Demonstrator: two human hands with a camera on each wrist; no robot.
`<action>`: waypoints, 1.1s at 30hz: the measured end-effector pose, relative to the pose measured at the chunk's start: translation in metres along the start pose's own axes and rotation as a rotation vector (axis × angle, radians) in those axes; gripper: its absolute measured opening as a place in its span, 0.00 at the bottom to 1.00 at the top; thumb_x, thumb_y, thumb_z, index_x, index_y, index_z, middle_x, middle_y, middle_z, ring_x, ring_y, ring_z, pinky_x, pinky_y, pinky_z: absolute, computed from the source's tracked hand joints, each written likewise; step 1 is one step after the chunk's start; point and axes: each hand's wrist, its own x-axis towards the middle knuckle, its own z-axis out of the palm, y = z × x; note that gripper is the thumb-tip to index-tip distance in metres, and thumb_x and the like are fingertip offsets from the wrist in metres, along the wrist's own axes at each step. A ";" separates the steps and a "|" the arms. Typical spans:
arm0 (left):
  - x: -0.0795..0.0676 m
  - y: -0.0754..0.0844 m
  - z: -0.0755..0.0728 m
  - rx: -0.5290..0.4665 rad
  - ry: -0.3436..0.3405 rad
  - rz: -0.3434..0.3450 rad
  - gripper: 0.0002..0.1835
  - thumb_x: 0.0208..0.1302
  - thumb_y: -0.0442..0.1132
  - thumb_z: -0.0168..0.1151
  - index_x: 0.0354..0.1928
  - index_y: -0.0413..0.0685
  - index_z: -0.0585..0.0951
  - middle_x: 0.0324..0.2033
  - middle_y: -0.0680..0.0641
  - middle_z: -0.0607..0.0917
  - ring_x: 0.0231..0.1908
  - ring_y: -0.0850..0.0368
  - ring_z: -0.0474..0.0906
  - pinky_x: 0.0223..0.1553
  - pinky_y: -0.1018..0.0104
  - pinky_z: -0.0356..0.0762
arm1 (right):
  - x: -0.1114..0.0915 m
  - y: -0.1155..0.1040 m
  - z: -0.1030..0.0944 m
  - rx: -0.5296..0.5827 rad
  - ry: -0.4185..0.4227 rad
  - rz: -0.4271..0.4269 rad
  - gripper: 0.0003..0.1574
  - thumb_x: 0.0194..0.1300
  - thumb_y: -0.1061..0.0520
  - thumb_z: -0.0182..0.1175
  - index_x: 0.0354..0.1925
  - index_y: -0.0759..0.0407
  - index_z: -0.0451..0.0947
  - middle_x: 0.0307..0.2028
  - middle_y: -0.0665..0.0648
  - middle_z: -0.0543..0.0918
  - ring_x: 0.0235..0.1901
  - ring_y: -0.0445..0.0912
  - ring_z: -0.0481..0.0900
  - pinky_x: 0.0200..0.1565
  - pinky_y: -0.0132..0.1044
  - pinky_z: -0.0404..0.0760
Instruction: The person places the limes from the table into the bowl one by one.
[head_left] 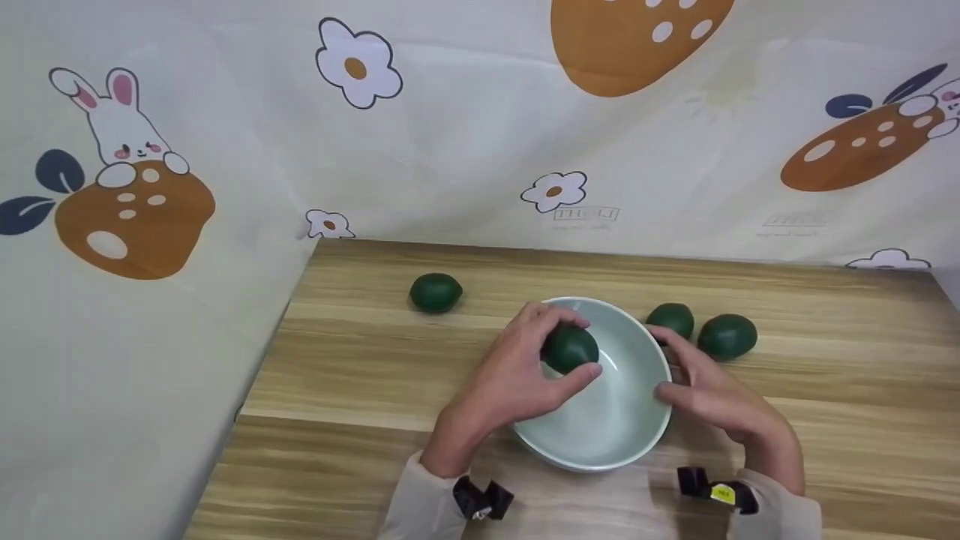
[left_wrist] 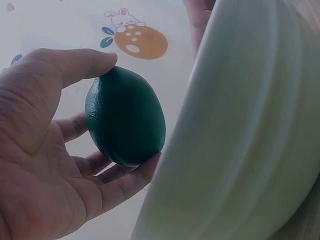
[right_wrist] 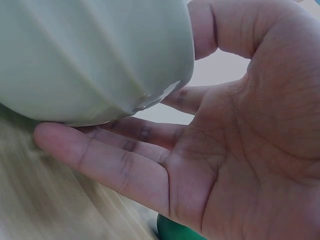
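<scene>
My left hand (head_left: 517, 367) holds a dark green lime (left_wrist: 126, 117) between thumb and fingers, over the left part of a pale green bowl (head_left: 622, 420). In the left wrist view the lime sits close beside the bowl's ribbed outer wall. My right hand (head_left: 712, 382) grips the bowl from its right side. Its thumb lies at the rim, and in the right wrist view the other fingers reach beneath the bowl's lower edge. The bowl's visible inside holds nothing; part of it is hidden behind my left hand.
Just right of the bowl lie two more limes, one (head_left: 671, 320) close to my right fingers and another (head_left: 727, 337) farther right. A single lime (head_left: 436, 292) lies back left on the wooden table (head_left: 337, 375). A printed cloth (head_left: 450, 150) hangs behind.
</scene>
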 end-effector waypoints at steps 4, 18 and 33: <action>-0.001 0.003 0.004 0.075 0.014 0.016 0.26 0.67 0.59 0.71 0.64 0.64 0.79 0.62 0.54 0.76 0.63 0.57 0.73 0.65 0.60 0.78 | 0.000 0.000 -0.001 -0.005 -0.001 -0.001 0.51 0.62 0.68 0.60 0.81 0.59 0.55 0.70 0.72 0.71 0.68 0.65 0.75 0.53 0.37 0.85; -0.001 0.010 0.013 0.231 0.039 0.086 0.25 0.68 0.54 0.72 0.64 0.61 0.79 0.63 0.50 0.76 0.68 0.52 0.71 0.72 0.53 0.73 | 0.001 0.001 0.000 -0.008 0.004 -0.005 0.50 0.63 0.69 0.60 0.80 0.57 0.56 0.73 0.71 0.70 0.70 0.66 0.73 0.54 0.38 0.86; 0.000 0.013 0.013 0.239 0.000 0.072 0.21 0.73 0.53 0.67 0.64 0.62 0.79 0.65 0.53 0.76 0.69 0.56 0.71 0.74 0.56 0.72 | 0.001 0.003 0.001 -0.001 -0.001 -0.010 0.50 0.62 0.69 0.60 0.80 0.58 0.57 0.71 0.73 0.71 0.68 0.66 0.74 0.51 0.38 0.88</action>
